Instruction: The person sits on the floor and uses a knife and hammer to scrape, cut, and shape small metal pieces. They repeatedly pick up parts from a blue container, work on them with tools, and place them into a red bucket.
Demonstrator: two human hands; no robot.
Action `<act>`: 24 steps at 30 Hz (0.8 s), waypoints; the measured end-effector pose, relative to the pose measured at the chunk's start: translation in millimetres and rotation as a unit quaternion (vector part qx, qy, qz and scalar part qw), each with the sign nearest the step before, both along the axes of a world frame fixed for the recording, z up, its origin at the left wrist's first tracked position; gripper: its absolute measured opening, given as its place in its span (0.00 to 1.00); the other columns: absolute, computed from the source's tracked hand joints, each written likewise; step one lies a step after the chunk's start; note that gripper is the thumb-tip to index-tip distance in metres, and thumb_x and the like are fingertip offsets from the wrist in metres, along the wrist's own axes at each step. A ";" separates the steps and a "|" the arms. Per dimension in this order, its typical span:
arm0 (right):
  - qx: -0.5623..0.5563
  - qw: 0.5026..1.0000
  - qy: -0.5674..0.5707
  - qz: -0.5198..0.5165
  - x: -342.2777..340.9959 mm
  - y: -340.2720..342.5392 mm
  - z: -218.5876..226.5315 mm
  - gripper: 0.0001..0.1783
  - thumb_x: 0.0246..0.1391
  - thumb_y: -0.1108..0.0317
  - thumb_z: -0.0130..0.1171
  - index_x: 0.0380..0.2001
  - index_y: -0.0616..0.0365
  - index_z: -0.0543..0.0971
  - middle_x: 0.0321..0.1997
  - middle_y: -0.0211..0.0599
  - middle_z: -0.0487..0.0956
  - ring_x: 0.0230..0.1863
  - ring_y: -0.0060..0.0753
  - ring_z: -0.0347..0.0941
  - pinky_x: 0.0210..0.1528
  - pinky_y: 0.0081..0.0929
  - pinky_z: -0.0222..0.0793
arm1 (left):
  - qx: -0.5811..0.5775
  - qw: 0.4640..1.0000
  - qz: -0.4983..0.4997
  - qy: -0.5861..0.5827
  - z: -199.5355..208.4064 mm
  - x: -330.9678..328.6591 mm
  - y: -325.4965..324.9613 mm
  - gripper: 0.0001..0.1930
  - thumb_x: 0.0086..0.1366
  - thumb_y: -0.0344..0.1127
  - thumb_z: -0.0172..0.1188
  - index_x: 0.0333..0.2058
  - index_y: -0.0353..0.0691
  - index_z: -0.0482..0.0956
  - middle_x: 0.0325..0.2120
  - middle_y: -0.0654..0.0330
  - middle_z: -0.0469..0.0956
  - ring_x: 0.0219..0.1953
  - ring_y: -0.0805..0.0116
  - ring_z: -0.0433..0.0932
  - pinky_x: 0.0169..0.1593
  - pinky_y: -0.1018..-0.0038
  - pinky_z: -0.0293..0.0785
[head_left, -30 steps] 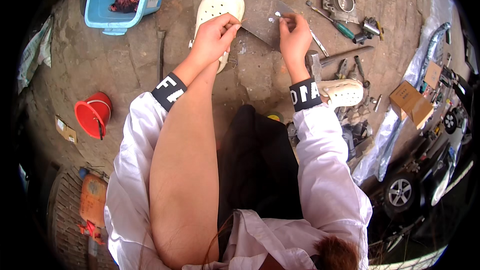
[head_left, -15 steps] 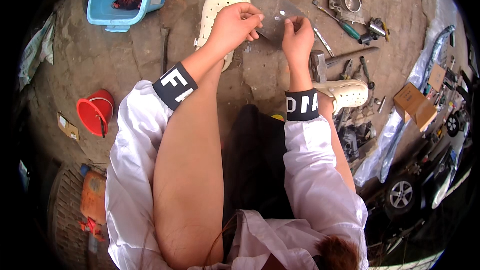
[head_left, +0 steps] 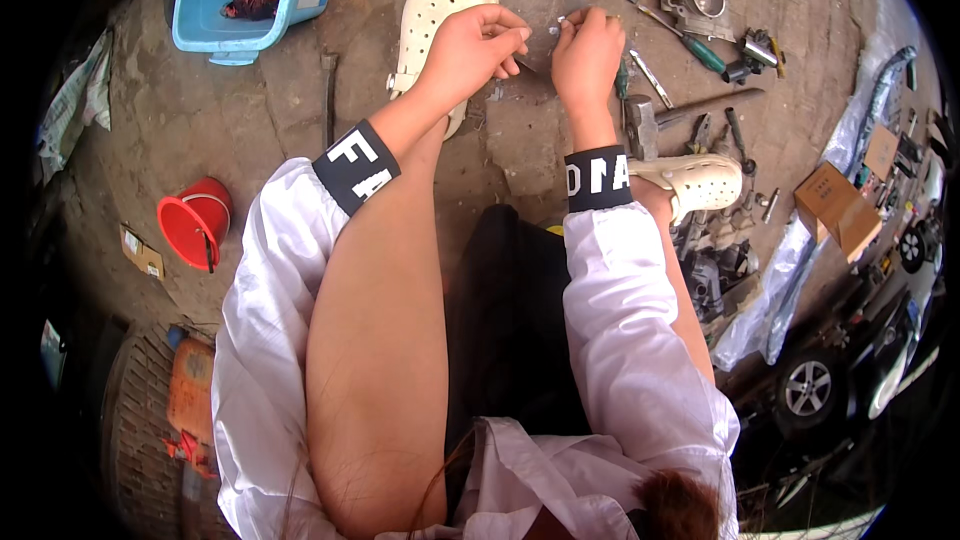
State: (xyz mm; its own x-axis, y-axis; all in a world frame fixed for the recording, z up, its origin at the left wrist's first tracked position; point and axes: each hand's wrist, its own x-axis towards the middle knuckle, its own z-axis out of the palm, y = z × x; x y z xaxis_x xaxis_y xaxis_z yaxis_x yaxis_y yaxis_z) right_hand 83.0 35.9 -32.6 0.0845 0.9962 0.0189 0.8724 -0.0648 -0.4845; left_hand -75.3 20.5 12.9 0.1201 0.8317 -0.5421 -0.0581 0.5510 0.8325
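Note:
My left hand is bent in front of the left cream clog, thumb and forefinger closed in a pinch. To its right, my right hand is closed too, fingers curled toward the thumb. Whatever sits in either pinch is too small or too see-through to make out. Small white bits show by the right thumb. Between the hands, a thin dark edge looks like part of a see-through sheet. A hammer and a green-handled tool lie beside my right wrist.
A blue tub with dark red-black gloves or cloth stands far left, above a red bucket. To the right lie a screwdriver, a metal throttle-like part, a cardboard box and plastic wrap. The right clog rests near metal parts.
My right hand has moved up slightly and turned, its fingers curling inward. The grey see-through sheet behind the hands shows far less. My left hand has barely moved.

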 end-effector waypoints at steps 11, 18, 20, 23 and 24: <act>0.000 0.999 -0.028 0.016 -4.6 1.5 4.8 0.08 0.48 0.72 0.59 0.31 0.63 0.72 0.35 0.46 0.73 0.42 0.51 0.66 0.44 0.41 0.64 | 0.003 1.000 -0.005 -0.010 -1.2 -1.8 -0.1 0.07 0.62 0.31 0.57 0.34 0.33 0.77 0.25 0.60 0.78 0.20 0.78 0.74 0.24 0.82 0.72; -0.162 0.815 0.528 -0.175 -4.7 -16.0 27.2 0.08 0.56 0.70 0.56 0.35 0.64 0.71 0.30 0.32 0.74 0.29 0.21 0.67 0.34 0.20 0.66 | -0.022 0.999 0.026 -0.031 5.9 -1.8 1.8 0.08 0.61 0.31 0.58 0.35 0.32 0.77 0.25 0.60 0.78 0.21 0.78 0.75 0.25 0.82 0.73; -0.185 0.743 0.616 -0.183 -7.5 -23.2 35.6 0.10 0.55 0.70 0.57 0.36 0.64 0.71 0.29 0.31 0.74 0.28 0.21 0.67 0.35 0.20 0.66 | -0.033 0.998 0.033 -0.037 7.4 -1.1 0.8 0.08 0.60 0.31 0.58 0.36 0.32 0.78 0.25 0.60 0.78 0.21 0.78 0.75 0.25 0.82 0.73; -0.132 0.837 0.500 -0.179 -15.2 -27.4 41.0 0.10 0.53 0.70 0.59 0.36 0.64 0.73 0.28 0.31 0.75 0.29 0.22 0.68 0.35 0.20 0.66 | -0.034 0.998 0.035 -0.033 7.7 -1.1 1.5 0.08 0.60 0.31 0.59 0.36 0.32 0.78 0.25 0.60 0.78 0.21 0.78 0.75 0.25 0.82 0.74; -0.098 0.889 0.412 -0.172 -16.3 -27.4 41.7 0.10 0.52 0.69 0.59 0.35 0.63 0.74 0.28 0.31 0.75 0.29 0.22 0.69 0.36 0.20 0.66 | -0.030 0.999 0.036 -0.026 7.3 -1.2 1.2 0.09 0.60 0.31 0.59 0.36 0.32 0.78 0.25 0.60 0.78 0.21 0.78 0.75 0.25 0.82 0.74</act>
State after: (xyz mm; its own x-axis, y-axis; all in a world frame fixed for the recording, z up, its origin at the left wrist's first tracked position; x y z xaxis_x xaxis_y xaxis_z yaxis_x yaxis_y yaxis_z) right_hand 66.7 8.5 9.1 0.2903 0.8859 -0.3619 0.1376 -0.4129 -0.9003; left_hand -76.5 21.7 20.2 0.0907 0.8059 -0.5850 -0.1419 0.5919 0.7934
